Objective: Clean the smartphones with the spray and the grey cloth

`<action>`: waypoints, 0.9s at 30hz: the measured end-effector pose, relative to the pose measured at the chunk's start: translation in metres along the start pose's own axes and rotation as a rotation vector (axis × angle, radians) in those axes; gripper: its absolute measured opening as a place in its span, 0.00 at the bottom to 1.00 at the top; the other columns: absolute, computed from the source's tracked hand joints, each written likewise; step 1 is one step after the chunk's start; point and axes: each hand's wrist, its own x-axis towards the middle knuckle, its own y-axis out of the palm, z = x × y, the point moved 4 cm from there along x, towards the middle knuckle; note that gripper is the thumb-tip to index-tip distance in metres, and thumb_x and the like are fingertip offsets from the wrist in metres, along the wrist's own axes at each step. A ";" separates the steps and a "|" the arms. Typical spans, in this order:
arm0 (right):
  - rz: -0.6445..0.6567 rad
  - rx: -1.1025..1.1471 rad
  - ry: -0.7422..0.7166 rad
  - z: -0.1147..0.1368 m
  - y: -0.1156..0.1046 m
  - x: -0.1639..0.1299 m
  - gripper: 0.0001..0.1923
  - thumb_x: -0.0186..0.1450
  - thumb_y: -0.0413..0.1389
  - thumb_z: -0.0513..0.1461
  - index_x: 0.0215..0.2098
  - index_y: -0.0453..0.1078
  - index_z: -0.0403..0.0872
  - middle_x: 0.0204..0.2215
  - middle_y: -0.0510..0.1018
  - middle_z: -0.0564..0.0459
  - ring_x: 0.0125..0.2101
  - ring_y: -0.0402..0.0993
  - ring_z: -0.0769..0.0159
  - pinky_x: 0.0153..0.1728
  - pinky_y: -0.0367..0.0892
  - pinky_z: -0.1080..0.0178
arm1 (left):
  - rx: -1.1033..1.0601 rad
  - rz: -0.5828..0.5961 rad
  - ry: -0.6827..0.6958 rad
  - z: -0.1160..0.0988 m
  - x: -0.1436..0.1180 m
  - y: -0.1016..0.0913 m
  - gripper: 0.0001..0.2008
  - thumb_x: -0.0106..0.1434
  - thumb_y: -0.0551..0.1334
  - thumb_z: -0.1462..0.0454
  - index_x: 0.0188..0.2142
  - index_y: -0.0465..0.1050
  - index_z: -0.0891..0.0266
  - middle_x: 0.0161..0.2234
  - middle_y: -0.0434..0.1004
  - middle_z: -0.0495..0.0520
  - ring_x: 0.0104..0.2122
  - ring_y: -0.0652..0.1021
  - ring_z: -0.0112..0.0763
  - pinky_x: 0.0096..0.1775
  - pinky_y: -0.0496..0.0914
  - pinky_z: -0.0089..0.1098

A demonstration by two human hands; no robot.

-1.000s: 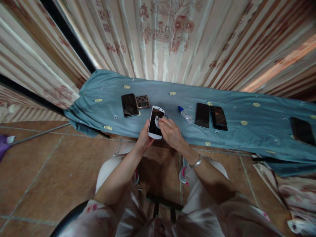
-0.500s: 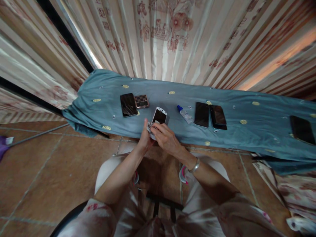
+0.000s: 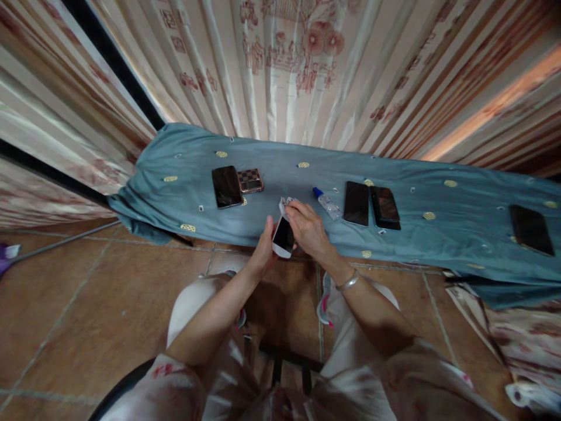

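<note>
A white smartphone point(image 3: 284, 236) with a dark screen rests in my left hand point(image 3: 264, 242), whose thumb lies along its left edge; the fingers behind it are mostly hidden. My right hand point(image 3: 308, 229) pinches a crumpled pale cloth point(image 3: 286, 204) against the phone's far end. Just right of my right hand lies a clear bottle with a blue cap point(image 3: 328, 204). To the left, a black phone point(image 3: 227, 187) touches or nearly touches a small checkered case point(image 3: 250, 180).
A blue-green cloth point(image 3: 280, 153) covers the long narrow table. Farther right lie a black tablet-like device point(image 3: 356, 203), two stacked dark devices point(image 3: 385, 206) and another black device point(image 3: 531, 230). A patterned curtain point(image 3: 284, 70) hangs behind; tiled floor point(image 3: 87, 327) lies below.
My right hand and the cloth have moved from the phone's near end to its far end. The phone now sits lower and closer to me, its whole screen side more exposed.
</note>
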 end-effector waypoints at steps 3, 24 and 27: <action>0.000 0.007 -0.016 0.008 0.001 -0.003 0.18 0.72 0.44 0.36 0.51 0.74 0.45 0.49 0.76 0.42 0.49 0.72 0.55 0.51 0.70 0.51 | -0.026 -0.011 0.016 -0.004 0.001 0.002 0.25 0.68 0.52 0.47 0.46 0.77 0.63 0.37 0.82 0.57 0.44 0.80 0.40 0.44 0.73 0.36; 0.078 0.004 -0.142 0.034 0.013 -0.023 0.16 0.72 0.44 0.33 0.47 0.73 0.42 0.47 0.77 0.42 0.46 0.72 0.58 0.49 0.71 0.56 | -0.109 -0.161 0.147 -0.030 0.015 -0.021 0.16 0.68 0.56 0.57 0.35 0.77 0.67 0.27 0.81 0.51 0.27 0.78 0.25 0.36 0.71 0.26; 0.054 -0.018 -0.085 0.021 0.012 -0.019 0.16 0.72 0.44 0.35 0.47 0.73 0.42 0.47 0.77 0.41 0.46 0.73 0.58 0.50 0.70 0.55 | -0.097 -0.148 0.143 -0.026 0.015 -0.020 0.17 0.69 0.56 0.57 0.36 0.77 0.68 0.31 0.81 0.53 0.30 0.79 0.27 0.40 0.72 0.27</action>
